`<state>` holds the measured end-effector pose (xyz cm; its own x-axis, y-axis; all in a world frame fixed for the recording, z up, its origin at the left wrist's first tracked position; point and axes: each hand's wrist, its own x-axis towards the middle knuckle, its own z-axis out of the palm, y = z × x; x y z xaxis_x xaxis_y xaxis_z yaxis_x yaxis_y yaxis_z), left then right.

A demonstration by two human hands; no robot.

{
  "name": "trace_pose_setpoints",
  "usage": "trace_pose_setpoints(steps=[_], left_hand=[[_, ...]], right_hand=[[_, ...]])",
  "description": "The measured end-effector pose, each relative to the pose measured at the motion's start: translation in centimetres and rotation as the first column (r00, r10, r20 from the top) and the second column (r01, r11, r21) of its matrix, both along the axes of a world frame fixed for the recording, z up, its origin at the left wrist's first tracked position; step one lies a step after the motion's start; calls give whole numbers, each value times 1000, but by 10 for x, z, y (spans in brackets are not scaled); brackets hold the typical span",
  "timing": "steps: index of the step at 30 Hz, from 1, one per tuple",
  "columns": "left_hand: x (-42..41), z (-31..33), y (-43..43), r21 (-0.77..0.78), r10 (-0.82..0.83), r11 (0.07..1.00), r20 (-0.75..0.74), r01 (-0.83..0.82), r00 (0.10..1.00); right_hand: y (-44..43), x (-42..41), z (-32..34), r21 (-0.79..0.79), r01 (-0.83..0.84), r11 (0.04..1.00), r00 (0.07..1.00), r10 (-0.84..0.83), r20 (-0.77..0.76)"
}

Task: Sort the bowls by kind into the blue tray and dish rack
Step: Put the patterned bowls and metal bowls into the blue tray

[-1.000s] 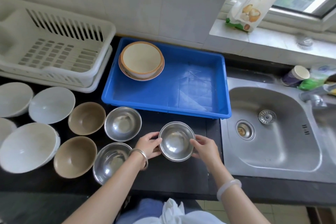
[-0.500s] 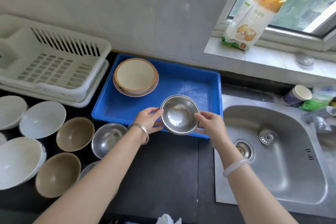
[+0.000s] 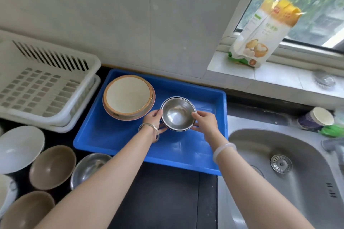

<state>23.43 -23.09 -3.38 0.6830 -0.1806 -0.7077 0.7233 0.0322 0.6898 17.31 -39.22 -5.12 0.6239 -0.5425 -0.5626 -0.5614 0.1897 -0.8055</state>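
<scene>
A small steel bowl (image 3: 177,113) is held over the middle of the blue tray (image 3: 119,135), my left hand (image 3: 155,120) on its left rim and my right hand (image 3: 205,123) on its right rim. Whether it touches the tray floor I cannot tell. A stack of cream bowls with orange rims (image 3: 128,97) sits in the tray's far left corner. The white dish rack (image 3: 42,83) stands to the left and holds no bowls. On the black counter lie another steel bowl (image 3: 89,167), two brown bowls (image 3: 53,166) (image 3: 28,210) and white bowls (image 3: 19,148).
A steel sink (image 3: 290,173) lies right of the tray. A paper cup (image 3: 316,120) and a green item stand behind it. A flour bag (image 3: 260,33) leans on the window sill. The tiled wall runs close behind the tray and rack.
Both hands have carried the steel bowl from the counter's front edge up and forward, over the tray's near wall, to above the middle of the tray.
</scene>
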Motion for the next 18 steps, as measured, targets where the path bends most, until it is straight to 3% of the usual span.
trace_pose_setpoints(steps=[9,18], left_hand=[[24,-25,-19,5,71,997,-1,-71,997],[22,-38,-24,-187,196,959,-109,-213,975]], right_hand=[[-10,32,-16,3,23,1000,1000,-23,-21],[-10,50,-21,27,79,997,997,-79,1]])
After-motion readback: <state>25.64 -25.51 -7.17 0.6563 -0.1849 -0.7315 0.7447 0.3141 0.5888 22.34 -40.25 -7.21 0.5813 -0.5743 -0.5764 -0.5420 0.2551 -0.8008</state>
